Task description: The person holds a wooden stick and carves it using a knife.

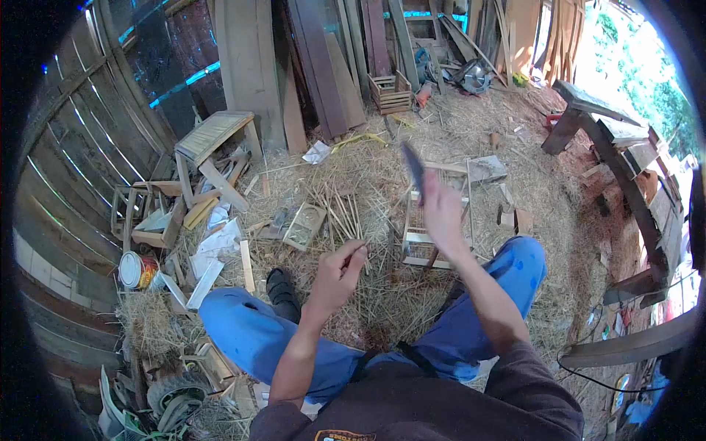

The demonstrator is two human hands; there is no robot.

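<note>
My right hand (443,217) is raised above a small slatted wooden crate (417,237) on the ground. It is closed around the handle of a knife (412,163), whose dark blade points up and away from me. My left hand (340,275) is closed in a pinch in front of my knees; whatever sits between the thumb and fingers is too small to make out. Just beyond it, thin wooden sticks (340,217) lie in a loose pile on the straw. A shallow wooden piece (304,226) rests to their left.
Wood shavings and straw cover the ground. A small wooden stool (215,137) and a paint can (138,270) stand at left. Boards (254,73) lean at the back, near another slatted crate (390,93) and a circular saw (473,76). A heavy wooden bench (625,162) is at right.
</note>
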